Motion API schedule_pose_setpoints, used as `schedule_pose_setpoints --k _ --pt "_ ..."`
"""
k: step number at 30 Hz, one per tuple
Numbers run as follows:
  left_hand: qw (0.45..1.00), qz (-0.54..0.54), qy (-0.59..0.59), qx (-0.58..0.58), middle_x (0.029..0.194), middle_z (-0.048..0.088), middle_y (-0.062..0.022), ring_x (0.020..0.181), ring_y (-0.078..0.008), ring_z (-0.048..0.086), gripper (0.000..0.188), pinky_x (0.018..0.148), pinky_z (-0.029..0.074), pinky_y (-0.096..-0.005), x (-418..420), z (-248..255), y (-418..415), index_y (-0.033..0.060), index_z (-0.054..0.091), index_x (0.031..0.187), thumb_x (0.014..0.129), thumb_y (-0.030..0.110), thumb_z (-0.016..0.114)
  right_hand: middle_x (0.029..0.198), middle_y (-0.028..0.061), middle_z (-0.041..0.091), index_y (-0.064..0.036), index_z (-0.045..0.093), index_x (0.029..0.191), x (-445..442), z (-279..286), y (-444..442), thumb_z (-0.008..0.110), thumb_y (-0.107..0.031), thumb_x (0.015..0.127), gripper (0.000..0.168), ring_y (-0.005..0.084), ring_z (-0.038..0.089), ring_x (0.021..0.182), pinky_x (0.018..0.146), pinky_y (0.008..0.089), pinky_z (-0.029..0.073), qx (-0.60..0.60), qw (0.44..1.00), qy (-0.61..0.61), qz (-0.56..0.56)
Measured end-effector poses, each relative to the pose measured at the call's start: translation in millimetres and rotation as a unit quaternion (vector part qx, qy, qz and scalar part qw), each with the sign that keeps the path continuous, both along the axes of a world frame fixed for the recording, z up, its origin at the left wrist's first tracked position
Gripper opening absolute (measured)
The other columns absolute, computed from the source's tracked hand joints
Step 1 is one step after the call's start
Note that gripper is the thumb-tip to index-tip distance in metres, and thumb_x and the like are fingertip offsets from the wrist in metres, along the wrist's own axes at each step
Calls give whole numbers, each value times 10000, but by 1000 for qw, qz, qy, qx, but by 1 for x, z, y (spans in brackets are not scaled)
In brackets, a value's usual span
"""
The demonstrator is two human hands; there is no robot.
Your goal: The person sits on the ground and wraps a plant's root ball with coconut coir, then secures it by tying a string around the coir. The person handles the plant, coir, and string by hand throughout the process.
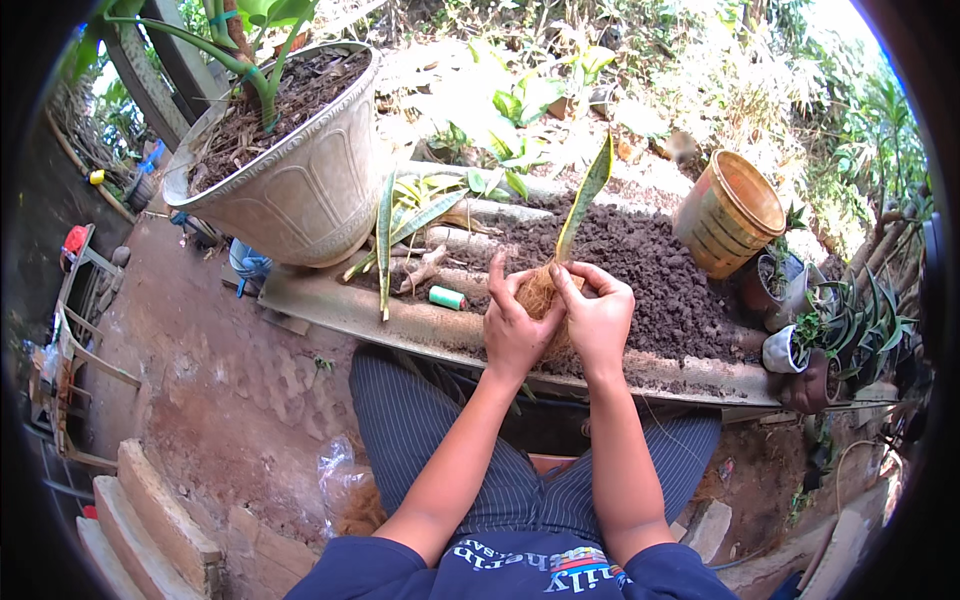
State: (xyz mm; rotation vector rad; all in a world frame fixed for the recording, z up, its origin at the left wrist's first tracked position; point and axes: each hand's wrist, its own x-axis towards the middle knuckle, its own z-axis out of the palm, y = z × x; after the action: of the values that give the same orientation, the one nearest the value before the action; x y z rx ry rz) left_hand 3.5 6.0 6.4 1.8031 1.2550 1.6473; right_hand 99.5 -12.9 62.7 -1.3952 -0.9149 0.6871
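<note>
My left hand (517, 326) cups a bundle of brown coconut fibre (537, 294) wrapped round the base of an upright snake plant leaf (586, 199). On the bundle's other side, my right hand (598, 307) pinches the fibre at the leaf's base with thumb and fingers. Behind both hands spreads a heap of dark soil (660, 277) on the corrugated bench. A spool of green thread (447, 298) lies left of my left hand. Farther left are cut snake plant leaves (385, 247) and a piece of pale root (424, 270).
A large pale planter (300, 176) holding a thick-stemmed plant stands at the bench's left end. At the right are a weathered yellow bucket (712, 225), a small white pot (784, 351) and other potted plants. A plastic bag (337, 476) and loose fibre (363, 510) lie on the ground.
</note>
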Motion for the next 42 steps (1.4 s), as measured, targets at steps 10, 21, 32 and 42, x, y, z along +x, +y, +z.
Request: schedule_pose_setpoints --k 10,21,32,42 --pt "990 -43 133 27 1155 657 -242 1076 -403 628 439 954 496 -460 -10 -3 8 -57 633 1240 870 175 676 633 35 627 48 752 938 -4 -8 -24 761 -100 849 173 37 506 602 542 250 425 16 992 -118 -34" --pt "953 -104 285 7 1366 495 -284 1250 -429 520 810 1057 431 -493 -25 2 -3 -79 400 1408 808 322 770 645 -61 573 20 713 885 20 -47 -21 758 -121 884 148 11 435 580 513 226 354 -21 996 60 61" --pt "988 -134 -25 -76 1045 697 -213 935 -290 704 570 862 548 -396 -31 11 7 -105 570 1221 888 337 710 581 -119 421 -33 631 758 47 14 -60 728 -133 926 219 -13 301 543 483 224 218 -43 998 -16 34" --pt "950 -192 -242 -39 1175 632 -111 1029 -168 629 577 913 522 -322 -46 45 17 -71 511 1328 977 371 634 683 -97 545 -14 666 828 49 53 -88 700 -117 956 168 -21 406 599 528 185 298 1 988 79 133"
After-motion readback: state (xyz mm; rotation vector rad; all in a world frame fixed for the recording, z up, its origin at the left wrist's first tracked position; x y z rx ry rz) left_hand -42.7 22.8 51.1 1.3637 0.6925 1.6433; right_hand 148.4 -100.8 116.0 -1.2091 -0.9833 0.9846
